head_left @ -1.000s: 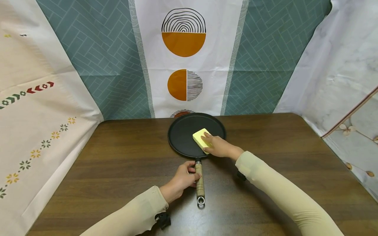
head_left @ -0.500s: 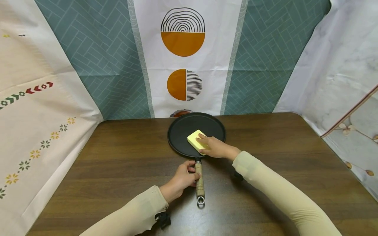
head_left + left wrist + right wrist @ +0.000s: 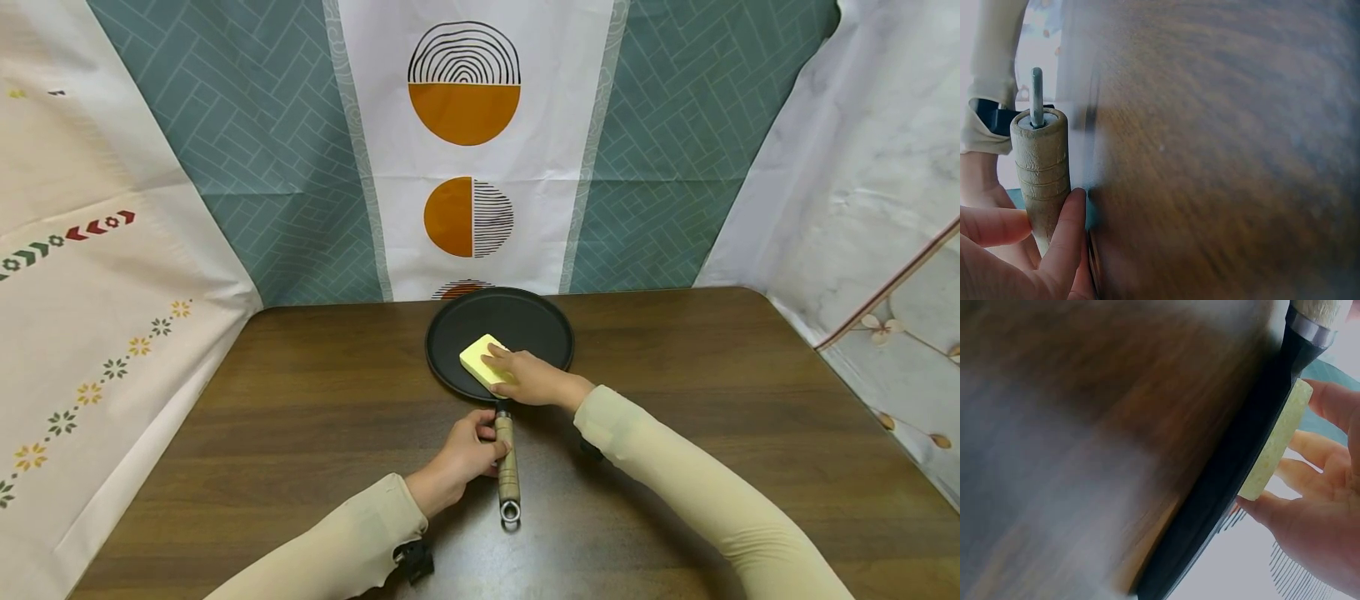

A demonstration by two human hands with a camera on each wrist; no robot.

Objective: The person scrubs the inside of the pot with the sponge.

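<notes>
A round black flat pan lies on the table with its wooden handle pointing toward me. My left hand holds that handle near its upper part, between thumb and fingers; the left wrist view shows the handle's metal hanging loop at its end. On the pan's near half sits a pale yellow sponge. My right hand grips the sponge from above, partly hiding it. In the right wrist view the sponge lies flat against the pan, with fingertips at both its ends.
The pan rests on a dark brown wooden table, close to its far edge. Behind it hangs a teal and white patterned cloth. Light cloths border the table on the left and right.
My right hand has slid the sponge leftward across the pan, and slightly toward me. The left hand and the pan have stayed in place.
</notes>
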